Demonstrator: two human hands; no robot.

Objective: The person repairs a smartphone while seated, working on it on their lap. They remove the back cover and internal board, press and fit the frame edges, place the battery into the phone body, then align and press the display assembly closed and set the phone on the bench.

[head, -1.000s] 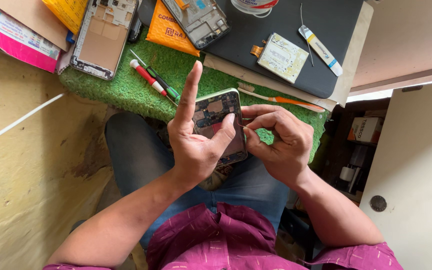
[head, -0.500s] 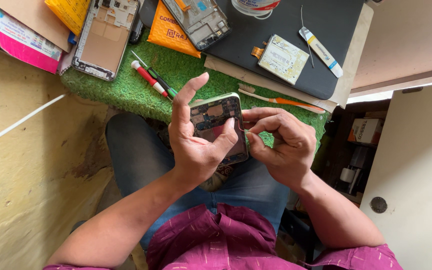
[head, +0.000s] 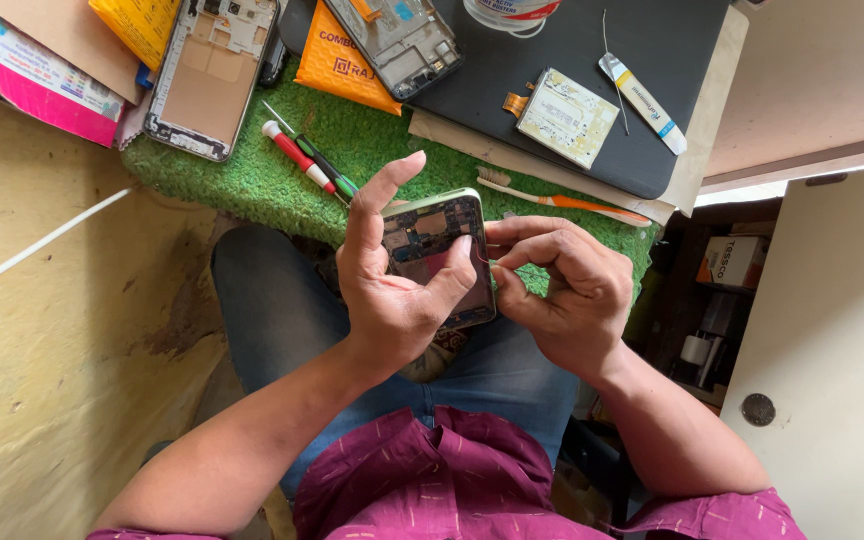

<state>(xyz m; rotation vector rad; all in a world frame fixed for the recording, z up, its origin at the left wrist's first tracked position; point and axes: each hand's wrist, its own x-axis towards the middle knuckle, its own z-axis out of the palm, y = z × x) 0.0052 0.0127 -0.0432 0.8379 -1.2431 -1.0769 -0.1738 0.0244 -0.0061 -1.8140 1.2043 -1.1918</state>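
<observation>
My left hand (head: 392, 290) cradles an opened phone (head: 430, 236) with its back cover off, so the circuit board and inner parts show. The thumb lies across the phone's face and the index finger points up along its left edge. My right hand (head: 562, 290) sits against the phone's right edge, thumb and forefinger pinched together at that side. Whether something small is between those fingers cannot be made out. Both hands hover over my lap, just in front of a green turf mat (head: 252, 180).
On the mat lie a red-handled screwdriver (head: 297, 157), a dark tool beside it and an orange-and-white toothbrush (head: 562, 200). Behind are a bare phone frame (head: 210, 75), a second frame (head: 407, 40), an orange pouch (head: 337, 65), a phone battery (head: 565, 115), a small tube (head: 642, 102) and a black mat (head: 602, 50).
My left index finger has straightened and shifted slightly along the phone's left edge. My right fingers stay pinched at the right edge; the phone has barely moved.
</observation>
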